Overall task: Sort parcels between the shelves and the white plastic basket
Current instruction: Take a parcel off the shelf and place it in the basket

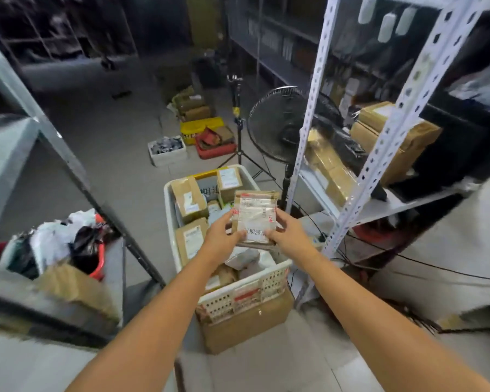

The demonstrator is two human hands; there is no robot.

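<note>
A small brown parcel (255,216) with a white shipping label is held above the white plastic basket (249,292). My left hand (224,233) grips its left edge and my right hand (286,232) grips its right edge. The basket stands on a cardboard box (246,326) and holds several brown parcels, among them a box (188,199) at its far left. On the right, a white metal shelf (385,207) carries larger brown parcels (393,137).
A standing fan (280,125) and a tripod (239,131) stand beyond the basket. Yellow, red and white bins (201,137) sit on the floor farther back. A grey shelf frame (68,165) is at the left, with bags and a carton (77,290) below. Cables run under the right shelf.
</note>
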